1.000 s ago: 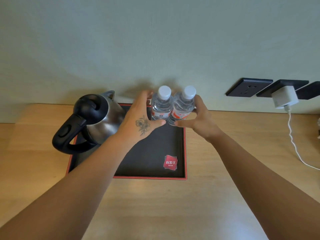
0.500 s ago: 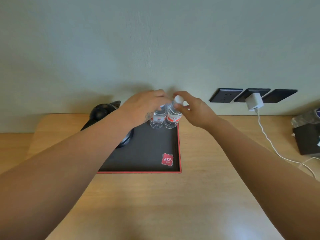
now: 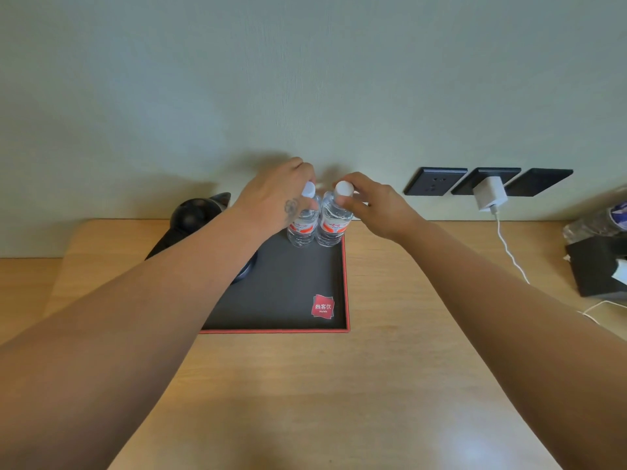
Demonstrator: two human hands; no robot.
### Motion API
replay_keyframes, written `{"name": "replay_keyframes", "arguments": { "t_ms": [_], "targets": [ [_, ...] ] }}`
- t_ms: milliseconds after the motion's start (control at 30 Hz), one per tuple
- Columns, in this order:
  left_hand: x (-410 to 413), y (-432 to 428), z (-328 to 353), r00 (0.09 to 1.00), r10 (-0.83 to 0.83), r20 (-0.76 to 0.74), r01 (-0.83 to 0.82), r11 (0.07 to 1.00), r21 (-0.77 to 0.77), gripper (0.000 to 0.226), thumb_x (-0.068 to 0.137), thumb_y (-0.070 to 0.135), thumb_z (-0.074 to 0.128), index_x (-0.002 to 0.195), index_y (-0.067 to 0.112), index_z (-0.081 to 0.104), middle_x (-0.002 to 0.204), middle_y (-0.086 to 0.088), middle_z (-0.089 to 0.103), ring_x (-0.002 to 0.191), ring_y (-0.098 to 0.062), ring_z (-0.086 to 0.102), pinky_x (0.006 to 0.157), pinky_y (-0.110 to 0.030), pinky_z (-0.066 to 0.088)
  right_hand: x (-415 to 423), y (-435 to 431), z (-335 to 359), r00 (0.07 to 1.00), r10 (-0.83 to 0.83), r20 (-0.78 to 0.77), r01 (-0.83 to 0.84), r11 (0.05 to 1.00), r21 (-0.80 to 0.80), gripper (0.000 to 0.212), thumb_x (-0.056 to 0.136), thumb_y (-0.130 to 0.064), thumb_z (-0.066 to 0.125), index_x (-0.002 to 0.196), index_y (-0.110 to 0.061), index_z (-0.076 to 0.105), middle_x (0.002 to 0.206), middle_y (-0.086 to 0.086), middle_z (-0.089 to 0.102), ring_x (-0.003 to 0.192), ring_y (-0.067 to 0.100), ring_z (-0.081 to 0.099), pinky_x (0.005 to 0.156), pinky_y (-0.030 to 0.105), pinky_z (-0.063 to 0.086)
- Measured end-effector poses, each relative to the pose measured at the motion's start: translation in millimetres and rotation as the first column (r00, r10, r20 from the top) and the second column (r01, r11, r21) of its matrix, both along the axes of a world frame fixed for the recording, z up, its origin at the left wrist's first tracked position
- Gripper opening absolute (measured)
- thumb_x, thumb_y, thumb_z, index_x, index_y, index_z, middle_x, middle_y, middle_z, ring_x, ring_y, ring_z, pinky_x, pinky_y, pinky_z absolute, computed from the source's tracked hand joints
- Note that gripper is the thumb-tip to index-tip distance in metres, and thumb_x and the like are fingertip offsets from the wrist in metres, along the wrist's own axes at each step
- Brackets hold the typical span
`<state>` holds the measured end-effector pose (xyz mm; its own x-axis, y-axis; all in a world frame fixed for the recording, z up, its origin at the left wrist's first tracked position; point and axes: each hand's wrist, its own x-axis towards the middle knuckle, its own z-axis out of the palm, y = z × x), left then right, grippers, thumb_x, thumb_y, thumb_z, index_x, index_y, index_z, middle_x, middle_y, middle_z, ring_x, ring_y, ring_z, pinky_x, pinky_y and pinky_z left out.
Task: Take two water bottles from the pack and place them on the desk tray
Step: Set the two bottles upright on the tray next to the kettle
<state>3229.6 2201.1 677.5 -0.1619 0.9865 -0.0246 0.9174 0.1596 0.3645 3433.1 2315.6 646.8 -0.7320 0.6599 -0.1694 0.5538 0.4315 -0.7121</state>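
Since a moment ago the view has pulled back little; both bottles stand as before, upright and touching, at the far right corner of the tray (image 3: pixel 345 283). The left hand (image 3: pixel 276 195) grasps the left bottle (image 3: pixel 303 228) near its cap; the right hand (image 3: pixel 376 205) pinches the right bottle (image 3: pixel 331 225) at the neck. The left forearm hides most of the kettle (image 3: pixel 193 215) on the table (image 3: pixel 339 401). A white charger (image 3: pixel 488 195) hangs plugged in to the right.

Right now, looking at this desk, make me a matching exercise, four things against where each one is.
Things:
1. water bottles
2. kettle
3. white charger
4. red logo

Places:
A. plugged into a wall socket
B. tray's near right corner
C. tray's far right corner, a hand on each cap
D. tray's left side, behind the left forearm

Pairs: 1-C, 2-D, 3-A, 4-B
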Motion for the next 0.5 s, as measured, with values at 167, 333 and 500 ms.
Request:
{"name": "replay_keyframes", "arguments": {
  "t_ms": [167, 333, 500],
  "targets": [
    [4.2, 2.6, -0.2, 0.997, 0.069, 0.036, -0.069, 0.998, -0.003, 0.046, 0.097, 0.04, 0.081, 0.123, 0.006, 0.067, 0.119, -0.014, 0.065, 0.105, -0.04, 0.064, 0.082, -0.045, 0.049, -1.3, -1.7, -2.6, 1.0, -0.018, -0.014, 0.018, 1.0, 0.014, 0.034, 0.107, -0.043, 0.062, 0.133, -0.021, 0.063, 0.128, -0.001, 0.073, 0.126, 0.022, 0.067, 0.089, 0.026, 0.046],
    [7.6, 2.0, -0.9, 0.989, 0.109, 0.1, -0.111, 0.994, 0.012, 0.047, 0.093, 0.041, 0.085, 0.12, 0.006, 0.067, 0.118, -0.014, 0.066, 0.104, -0.038, 0.064, 0.079, -0.043, 0.047, 0.3, -4.2, -4.3, 0.998, -0.046, -0.042, 0.048, 0.998, 0.03, 0.034, 0.106, -0.043, 0.064, 0.133, -0.021, 0.065, 0.126, 0.001, 0.077, 0.125, 0.017, 0.068, 0.088, 0.024, 0.046],
    [8.2, 0.3, -1.0, 0.982, 0.133, 0.135, -0.138, 0.99, 0.028, 0.045, 0.094, 0.038, 0.085, 0.119, 0.004, 0.068, 0.119, -0.015, 0.068, 0.104, -0.039, 0.064, 0.086, -0.049, 0.053, -0.7, -6.6, -2.7, 0.998, -0.061, -0.032, 0.062, 0.998, 0.025, 0.037, 0.105, -0.045, 0.065, 0.134, -0.022, 0.065, 0.126, 0.0, 0.077, 0.125, 0.016, 0.068, 0.094, 0.03, 0.05]
  ]
}}
